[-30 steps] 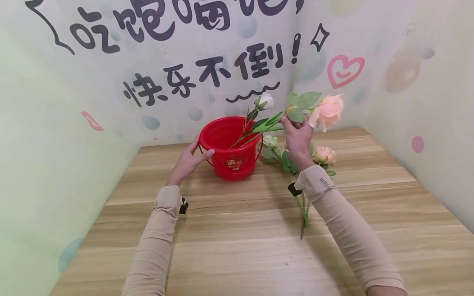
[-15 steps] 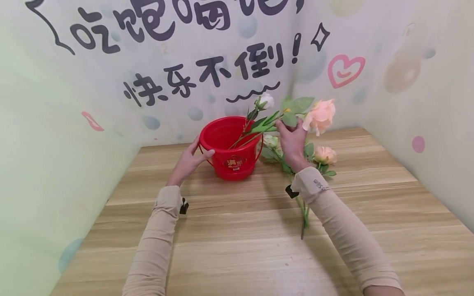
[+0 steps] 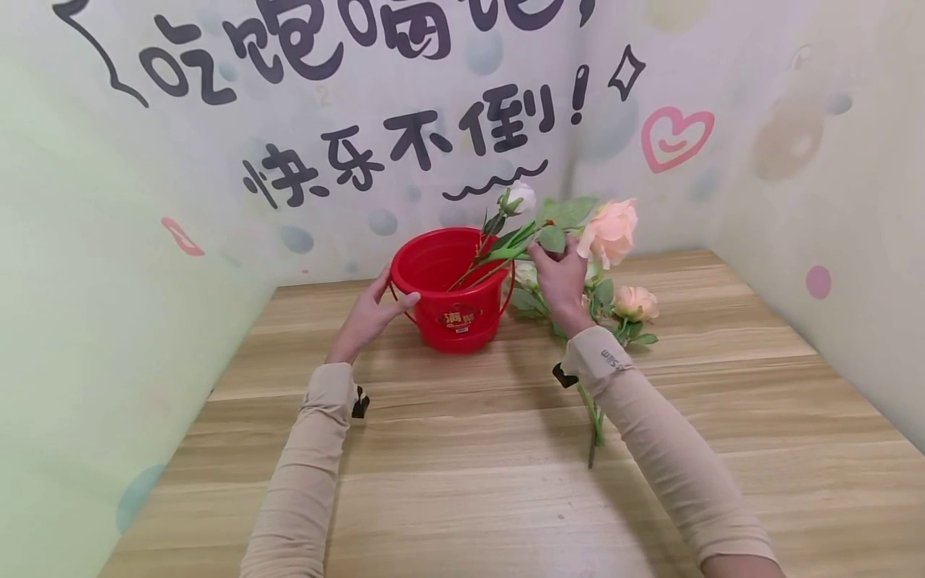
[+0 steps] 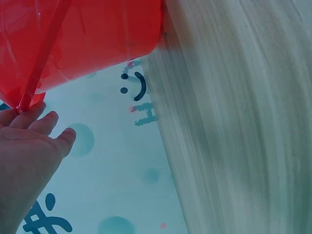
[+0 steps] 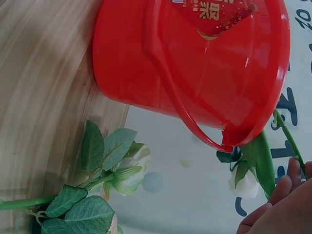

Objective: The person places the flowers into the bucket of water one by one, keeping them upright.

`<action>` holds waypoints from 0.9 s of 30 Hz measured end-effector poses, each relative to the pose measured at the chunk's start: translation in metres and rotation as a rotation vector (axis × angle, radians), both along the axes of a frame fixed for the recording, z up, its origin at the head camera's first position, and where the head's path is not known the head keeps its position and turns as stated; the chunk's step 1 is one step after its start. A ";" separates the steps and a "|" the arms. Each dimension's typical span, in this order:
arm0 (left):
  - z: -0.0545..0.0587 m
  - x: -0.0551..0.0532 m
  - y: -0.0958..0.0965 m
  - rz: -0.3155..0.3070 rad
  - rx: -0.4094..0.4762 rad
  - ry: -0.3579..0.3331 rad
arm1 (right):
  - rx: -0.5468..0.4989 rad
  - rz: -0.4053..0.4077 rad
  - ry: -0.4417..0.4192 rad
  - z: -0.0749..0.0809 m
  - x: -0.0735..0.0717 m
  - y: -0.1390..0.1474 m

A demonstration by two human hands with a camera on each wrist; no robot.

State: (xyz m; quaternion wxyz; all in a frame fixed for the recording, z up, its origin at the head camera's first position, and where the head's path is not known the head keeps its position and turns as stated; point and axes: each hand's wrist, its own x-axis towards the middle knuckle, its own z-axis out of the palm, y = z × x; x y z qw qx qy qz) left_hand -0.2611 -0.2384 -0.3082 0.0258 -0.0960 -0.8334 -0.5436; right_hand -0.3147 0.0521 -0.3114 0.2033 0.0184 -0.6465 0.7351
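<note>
A red plastic bucket (image 3: 455,321) stands upright on the wooden table. My left hand (image 3: 368,317) rests against its left side just below the rim, thumb toward the front; the left wrist view shows the fingers (image 4: 44,122) beside the handle's end. My right hand (image 3: 560,281) pinches the stem of a pale pink rose (image 3: 612,231) right of the bucket. That rose leans right, its stem slanting over the rim into the bucket. A white rosebud (image 3: 519,197) stands in the bucket, its stem against the inner wall. The lower stem ends are hidden inside.
More artificial roses lie right of the bucket: a peach rose (image 3: 636,303) and a cream rose (image 5: 131,168), their stems (image 3: 592,417) pointing toward the front. Close behind the table (image 3: 470,482) rises a wall (image 3: 347,233) with printed lettering, and side walls flank it.
My right hand has moved left and slightly down toward the bucket, bringing the pink rose's bloom lower and nearer. The left hand and bucket have stayed in place.
</note>
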 end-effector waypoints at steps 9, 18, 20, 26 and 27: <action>-0.001 0.000 0.000 -0.004 0.005 0.003 | 0.052 0.009 -0.025 0.000 -0.001 -0.005; 0.001 0.002 0.001 -0.001 0.006 0.001 | 0.074 -0.017 -0.038 0.001 -0.003 -0.009; 0.001 0.002 0.000 -0.001 0.005 0.001 | 0.076 -0.010 -0.033 0.001 -0.003 -0.010; 0.001 0.002 0.000 0.000 0.004 -0.007 | 0.084 0.010 0.007 -0.003 -0.004 -0.015; 0.001 0.002 0.000 0.000 0.004 -0.008 | 0.092 0.010 0.010 -0.004 -0.004 -0.015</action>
